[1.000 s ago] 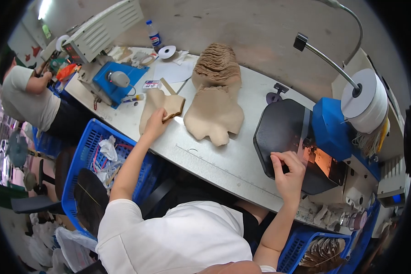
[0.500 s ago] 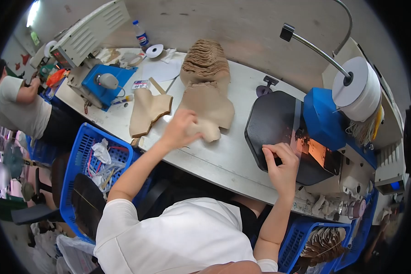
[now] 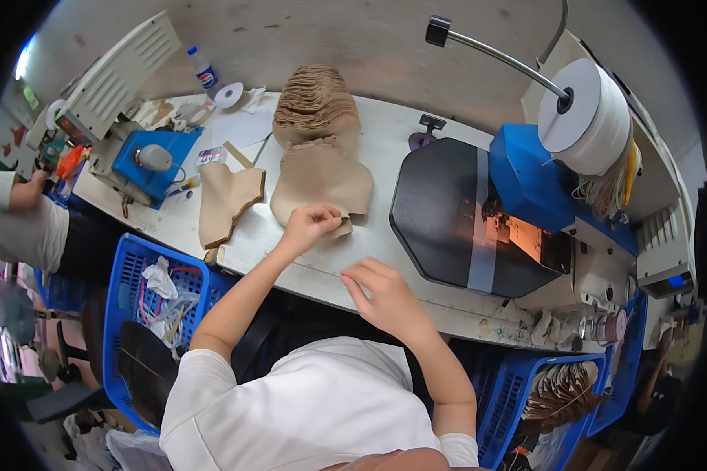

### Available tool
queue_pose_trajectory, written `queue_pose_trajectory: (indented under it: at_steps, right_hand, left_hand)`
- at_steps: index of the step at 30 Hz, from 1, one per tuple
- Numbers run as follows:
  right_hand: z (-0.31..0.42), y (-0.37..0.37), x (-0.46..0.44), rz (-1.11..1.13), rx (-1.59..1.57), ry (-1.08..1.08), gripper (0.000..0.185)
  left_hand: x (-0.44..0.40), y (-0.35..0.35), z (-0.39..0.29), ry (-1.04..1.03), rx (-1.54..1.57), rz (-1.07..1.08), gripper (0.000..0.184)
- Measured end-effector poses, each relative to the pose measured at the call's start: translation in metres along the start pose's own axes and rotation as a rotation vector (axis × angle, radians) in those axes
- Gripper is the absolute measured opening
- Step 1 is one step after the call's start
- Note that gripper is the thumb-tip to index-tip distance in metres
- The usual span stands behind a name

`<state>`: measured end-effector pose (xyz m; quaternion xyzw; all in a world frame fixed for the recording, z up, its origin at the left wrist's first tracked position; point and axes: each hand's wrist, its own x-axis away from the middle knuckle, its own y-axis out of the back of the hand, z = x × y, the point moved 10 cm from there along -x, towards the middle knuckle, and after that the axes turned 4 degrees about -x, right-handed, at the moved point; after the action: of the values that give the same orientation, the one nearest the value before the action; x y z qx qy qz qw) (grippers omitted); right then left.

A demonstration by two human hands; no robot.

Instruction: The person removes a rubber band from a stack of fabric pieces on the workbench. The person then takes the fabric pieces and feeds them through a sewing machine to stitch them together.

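A tan cut piece [image 3: 322, 177] of flat material, possibly leather or fabric, lies on the front of a long stack of similar pieces [image 3: 314, 102]. My left hand [image 3: 310, 226] is closed in a pinch at the near edge of that piece, whose corner is lifted under the fingers. Over the table's front edge is my right hand [image 3: 381, 292], thumb and fingers apart, holding nothing visible. To the left sits a smaller pile of tan pieces [image 3: 229, 202] with dark edges. A black machine bed [image 3: 436, 208] with a lit work spot is right of the stack.
A blue machine head [image 3: 530, 177] and a large white spool [image 3: 585, 118] stand at the right. Another blue machine [image 3: 153, 161] is at the left, near a bottle [image 3: 204, 74]. Blue baskets [image 3: 118, 314] flank me. A person [image 3: 23, 212] works at far left.
My right hand has left the black machine bed and moved left toward the stack. My left hand now pinches the tan piece's near edge. The camera view has shifted slightly.
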<state>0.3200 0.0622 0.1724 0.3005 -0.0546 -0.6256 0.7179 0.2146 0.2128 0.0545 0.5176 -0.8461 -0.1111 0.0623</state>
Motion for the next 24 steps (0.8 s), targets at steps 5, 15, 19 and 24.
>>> queue_pose_trajectory:
  at_steps: [5,15,19,24]
  right_hand:
    - [-0.062,-0.053,-0.038,-0.12,0.211,0.184,0.032]
    - [-0.03,-0.021,-0.035,-0.213,-0.097,0.034,0.035]
    - [-0.004,0.076,0.014,-0.494,-0.471,-0.297,0.039]
    - [-0.021,0.16,0.04,-0.654,0.041,-0.473,0.044]
  left_hand:
    - [-0.023,0.042,0.028,0.079,0.113,-0.144,0.013]
    - [0.008,0.115,-0.174,-0.373,0.257,-0.612,0.015]
    - [0.042,0.04,-0.211,-0.752,0.138,-0.364,0.012]
    - [0.065,-0.115,-0.204,-0.716,0.001,0.497,0.014]
